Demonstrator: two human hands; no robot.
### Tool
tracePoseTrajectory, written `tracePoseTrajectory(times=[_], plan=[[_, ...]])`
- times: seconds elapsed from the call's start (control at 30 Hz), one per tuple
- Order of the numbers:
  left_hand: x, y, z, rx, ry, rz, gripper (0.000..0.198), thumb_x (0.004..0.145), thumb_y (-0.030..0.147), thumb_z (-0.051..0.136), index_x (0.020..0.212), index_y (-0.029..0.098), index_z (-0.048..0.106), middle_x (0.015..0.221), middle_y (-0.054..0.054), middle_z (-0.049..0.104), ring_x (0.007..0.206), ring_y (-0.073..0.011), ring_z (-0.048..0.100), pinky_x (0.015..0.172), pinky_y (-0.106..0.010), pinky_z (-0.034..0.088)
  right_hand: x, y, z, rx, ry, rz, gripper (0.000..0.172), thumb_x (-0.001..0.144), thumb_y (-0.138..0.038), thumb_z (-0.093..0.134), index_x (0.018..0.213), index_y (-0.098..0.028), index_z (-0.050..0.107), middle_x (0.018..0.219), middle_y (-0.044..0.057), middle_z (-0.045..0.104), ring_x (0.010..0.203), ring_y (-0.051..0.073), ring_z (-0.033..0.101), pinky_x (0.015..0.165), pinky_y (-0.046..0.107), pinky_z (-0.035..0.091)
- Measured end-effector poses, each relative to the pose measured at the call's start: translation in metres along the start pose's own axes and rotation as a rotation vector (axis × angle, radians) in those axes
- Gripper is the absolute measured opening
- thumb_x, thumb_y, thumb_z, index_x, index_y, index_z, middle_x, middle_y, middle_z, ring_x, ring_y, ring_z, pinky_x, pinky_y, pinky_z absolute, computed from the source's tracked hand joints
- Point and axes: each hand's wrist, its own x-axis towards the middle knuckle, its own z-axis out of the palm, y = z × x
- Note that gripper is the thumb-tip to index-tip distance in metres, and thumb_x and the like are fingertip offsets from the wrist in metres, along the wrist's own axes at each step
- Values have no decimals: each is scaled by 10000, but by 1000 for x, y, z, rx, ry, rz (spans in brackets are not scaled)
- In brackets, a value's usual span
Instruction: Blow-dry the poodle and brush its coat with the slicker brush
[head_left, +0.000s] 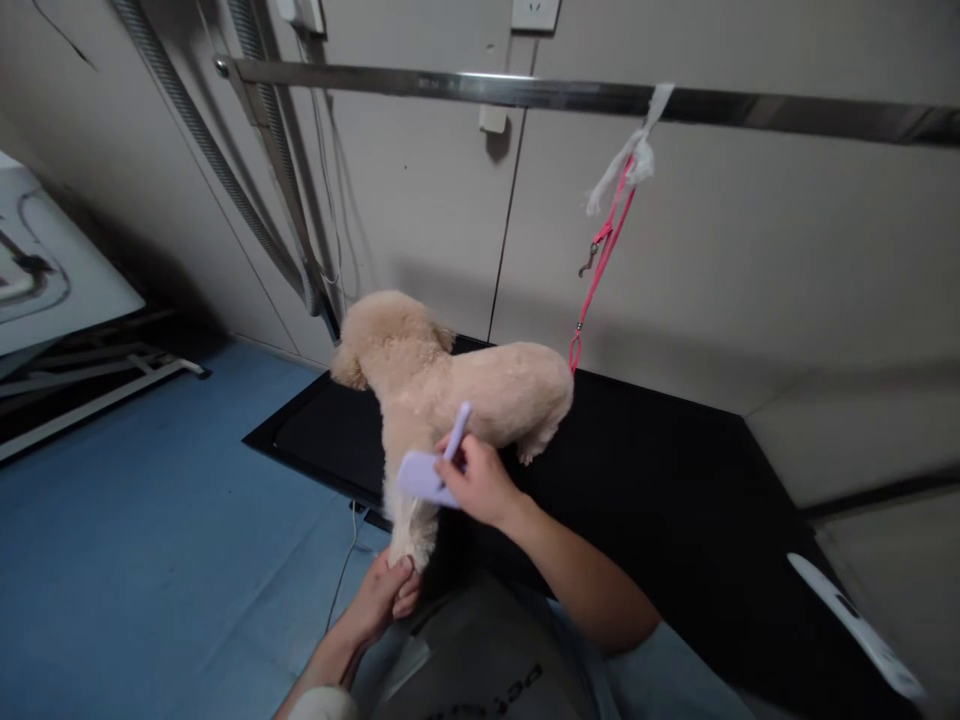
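A small cream, curly-coated dog [480,390] stands on a black table [660,480], head turned to the left. My right hand [480,485] grips a lilac brush [431,468] and presses its flat head against the dog's front leg. My left hand [386,595] is closed around the paw of that front leg at the table's near edge.
A steel bar [600,97] runs overhead; a pink leash [600,260] with a white rag hangs from it behind the dog. A white tool [855,625] lies on the table at right. Blue floor [150,540] spreads left, with hoses along the wall.
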Motion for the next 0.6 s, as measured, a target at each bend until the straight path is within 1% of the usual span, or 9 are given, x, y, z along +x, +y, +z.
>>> tracePoseTrajectory(times=[0.07, 0.1, 0.2, 0.23, 0.33, 0.37, 0.47, 0.5, 0.6], plan=[[-1, 3, -5, -51, -58, -12, 659, 754, 723, 908, 875, 233, 485, 533, 171, 261, 430, -7, 59, 397, -148, 120, 0, 1, 3, -19, 134, -33, 171, 927, -306, 726, 1066, -207, 712, 1120, 129, 816, 1036, 281, 788, 953, 422, 637], [-2, 5, -8, -69, -92, -15, 632, 782, 704, 900, 887, 231, 496, 536, 170, 258, 428, -6, 45, 392, -145, 111, -1, 2, 4, 8, 93, -60, 177, 927, -313, 729, 1071, -211, 711, 1118, 122, 816, 1031, 274, 790, 948, 411, 639], [-4, 10, -11, -145, -214, -40, 532, 873, 637, 864, 928, 217, 542, 560, 160, 256, 425, -6, 32, 383, -133, 113, -1, 3, 6, 103, -127, -65, 164, 917, -316, 744, 1042, -218, 705, 963, 64, 813, 844, 225, 787, 818, 352, 652], [-4, 11, -12, -180, -252, -42, 503, 896, 620, 852, 939, 213, 559, 567, 157, 247, 423, -7, 28, 379, -130, 118, 0, 3, 6, 100, -97, -46, 165, 920, -316, 739, 1043, -213, 702, 958, 68, 811, 841, 227, 786, 819, 356, 652], [-4, 13, -14, -298, -359, -46, 460, 948, 586, 811, 881, 199, 572, 565, 150, 212, 411, -13, 22, 364, -125, 134, 1, 4, 7, 52, 168, -47, 168, 932, -316, 712, 1049, -196, 698, 1081, 132, 809, 1017, 274, 786, 931, 416, 644], [-4, 12, -14, -329, -397, -55, 483, 962, 583, 796, 822, 194, 548, 554, 146, 205, 405, -13, 26, 361, -126, 142, 2, 4, 7, 72, 144, -61, 166, 928, -315, 716, 1047, -200, 700, 1085, 129, 811, 1020, 271, 786, 921, 410, 646], [-4, 13, -14, -390, -482, -81, 624, 979, 609, 761, 667, 188, 422, 521, 138, 183, 392, -7, 41, 367, -128, 171, 2, 6, 9, 172, -101, -26, 149, 914, -310, 733, 1022, -212, 700, 944, 69, 812, 810, 217, 775, 748, 333, 646], [-4, 13, -13, -400, -489, -86, 648, 970, 620, 767, 651, 187, 405, 519, 138, 175, 391, -3, 42, 372, -126, 178, 2, 7, 9, 166, -81, 0, 154, 912, -311, 733, 1023, -210, 699, 939, 71, 812, 792, 215, 769, 739, 333, 644], [-5, 16, -12, -416, -462, -102, 611, 924, 619, 823, 696, 180, 465, 541, 147, 158, 400, -3, 23, 382, -114, 181, 3, 10, 8, 81, 254, 10, 176, 926, -325, 704, 1045, -196, 696, 1080, 141, 808, 953, 263, 777, 877, 409, 646]])
